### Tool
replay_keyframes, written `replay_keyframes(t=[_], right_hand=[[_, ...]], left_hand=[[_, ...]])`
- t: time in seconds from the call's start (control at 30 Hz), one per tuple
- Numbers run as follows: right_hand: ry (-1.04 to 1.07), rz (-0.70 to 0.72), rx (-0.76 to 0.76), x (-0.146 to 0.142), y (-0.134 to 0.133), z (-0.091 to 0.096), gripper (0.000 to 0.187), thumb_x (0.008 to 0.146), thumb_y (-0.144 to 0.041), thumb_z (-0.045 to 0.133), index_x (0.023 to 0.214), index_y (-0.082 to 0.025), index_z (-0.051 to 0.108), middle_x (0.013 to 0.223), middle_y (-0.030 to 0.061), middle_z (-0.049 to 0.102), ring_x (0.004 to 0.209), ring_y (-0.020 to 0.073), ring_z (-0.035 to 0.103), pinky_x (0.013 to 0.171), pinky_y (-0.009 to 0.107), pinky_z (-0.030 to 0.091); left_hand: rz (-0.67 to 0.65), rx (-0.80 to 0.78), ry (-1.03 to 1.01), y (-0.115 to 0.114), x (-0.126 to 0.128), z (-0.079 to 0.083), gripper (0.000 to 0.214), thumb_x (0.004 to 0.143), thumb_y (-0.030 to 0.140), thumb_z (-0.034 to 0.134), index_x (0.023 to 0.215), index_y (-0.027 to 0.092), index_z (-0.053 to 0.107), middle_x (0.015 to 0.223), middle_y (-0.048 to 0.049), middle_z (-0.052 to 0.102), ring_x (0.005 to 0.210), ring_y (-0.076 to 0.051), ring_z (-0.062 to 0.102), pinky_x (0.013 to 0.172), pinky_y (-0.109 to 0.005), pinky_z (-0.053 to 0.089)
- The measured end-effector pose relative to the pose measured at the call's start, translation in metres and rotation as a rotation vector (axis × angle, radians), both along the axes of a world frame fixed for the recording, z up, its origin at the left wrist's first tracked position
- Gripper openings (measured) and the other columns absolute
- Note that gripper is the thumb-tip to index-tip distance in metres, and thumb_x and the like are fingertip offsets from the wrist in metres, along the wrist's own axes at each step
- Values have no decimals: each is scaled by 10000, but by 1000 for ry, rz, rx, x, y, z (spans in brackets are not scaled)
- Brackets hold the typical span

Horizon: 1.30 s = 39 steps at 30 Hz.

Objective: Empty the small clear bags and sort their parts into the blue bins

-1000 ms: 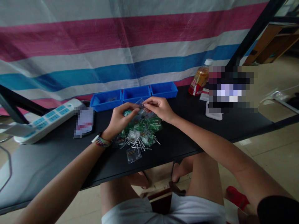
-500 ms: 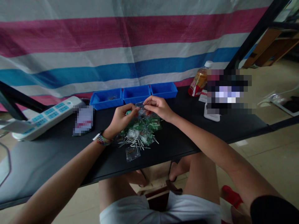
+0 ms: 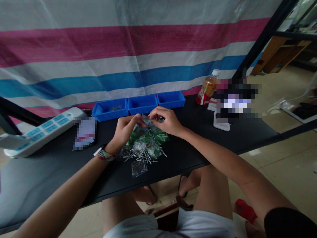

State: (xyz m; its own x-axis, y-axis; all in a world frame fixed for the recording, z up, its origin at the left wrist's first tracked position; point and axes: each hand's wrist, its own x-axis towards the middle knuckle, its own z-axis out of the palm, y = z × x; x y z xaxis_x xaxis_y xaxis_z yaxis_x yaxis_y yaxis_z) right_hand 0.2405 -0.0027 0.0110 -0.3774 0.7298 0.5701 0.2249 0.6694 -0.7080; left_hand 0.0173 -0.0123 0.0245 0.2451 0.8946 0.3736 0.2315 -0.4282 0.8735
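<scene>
My left hand [image 3: 125, 129] and my right hand [image 3: 168, 123] meet above the far side of a pile, thumbs and fingers pinched. Between their fingertips is a small clear plastic bag [image 3: 146, 117]; its contents are too small to make out. Under the hands lies the pile of green pieces [image 3: 156, 136], clear plastic bags [image 3: 139, 147] and thin silvery metal rods [image 3: 148, 156]. A little clear bag [image 3: 139, 168] with brass-coloured pieces inside lies apart, nearer the table's front edge.
Behind the hands stand three blue trays [image 3: 142, 108] in a row; small bits lie in the left one. A white power strip [image 3: 47, 132] and a blurred-out packet [image 3: 85, 134] are to the left. At right are a drink bottle [image 3: 207, 88] and a white device [image 3: 221, 123].
Both hands stay at the bag, with their fingers slightly shifted. The whole view has tilted a little, so the table sits somewhat lower in the picture.
</scene>
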Motion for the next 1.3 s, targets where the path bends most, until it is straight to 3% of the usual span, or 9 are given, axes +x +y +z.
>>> replay_keyframes(t=[0.13,0.23,0.37,0.53,0.7,0.93,1.07,1.2,1.3], right_hand=[[-56,-39,54,1,-1,1,105,960,-170,660,941,-234,741,1243,90,723,1122,242,692,967,433,581],[-66,-65,66,2,1,-1,117,951,-169,675,951,-227,777,1300,101,699,1111,244,696,1006,460,571],[-22,-57,30,2,1,-2,181,951,-190,639,1047,-223,789,1294,112,688,1070,228,698,923,405,596],[-12,-119,-49,6,4,1,222,920,-211,595,1106,-221,716,1164,90,722,1019,227,688,895,382,578],[-245,-71,37,14,12,-3,148,850,-223,657,995,-219,687,1076,78,748,1061,281,645,1020,451,480],[-485,24,73,19,13,-8,355,794,-247,796,1140,-217,724,1210,94,730,1139,315,589,1066,450,427],[-471,20,52,19,14,-5,316,812,-259,810,1118,-223,740,1155,82,746,1097,304,600,1051,458,421],[-369,25,13,18,15,-2,83,912,-226,708,984,-222,750,1036,57,768,1031,257,646,1010,428,452],[-168,1,-47,14,17,-5,146,990,-242,630,1000,-210,772,1033,60,791,976,226,691,956,411,503]], left_hand=[[29,7,9,3,-1,-4,374,943,505,733,717,208,744,710,-63,761,680,-219,710,667,-329,572],[24,-11,-30,5,-1,-8,282,896,476,787,873,195,776,747,-54,767,663,-204,710,643,-316,564],[42,-28,-98,10,-2,-13,266,856,411,810,994,191,751,770,-43,761,650,-189,715,637,-307,578],[169,0,-164,21,-11,-17,245,842,356,781,978,226,623,761,-18,737,588,-159,687,569,-273,532],[337,-6,-257,40,-32,-23,344,878,446,767,1007,255,512,826,18,705,563,-129,678,504,-252,449],[532,7,-392,62,-64,-24,404,996,568,652,1103,237,447,943,52,707,623,-75,656,565,-251,424],[536,36,-433,59,-63,-21,393,919,522,751,1045,244,505,857,74,681,588,-70,621,539,-260,415],[439,109,-329,47,-48,-20,298,930,438,751,966,218,553,824,59,661,588,-57,611,561,-251,419],[327,127,-216,36,-36,-18,303,907,480,779,953,230,614,813,27,677,604,-99,627,566,-260,457]])
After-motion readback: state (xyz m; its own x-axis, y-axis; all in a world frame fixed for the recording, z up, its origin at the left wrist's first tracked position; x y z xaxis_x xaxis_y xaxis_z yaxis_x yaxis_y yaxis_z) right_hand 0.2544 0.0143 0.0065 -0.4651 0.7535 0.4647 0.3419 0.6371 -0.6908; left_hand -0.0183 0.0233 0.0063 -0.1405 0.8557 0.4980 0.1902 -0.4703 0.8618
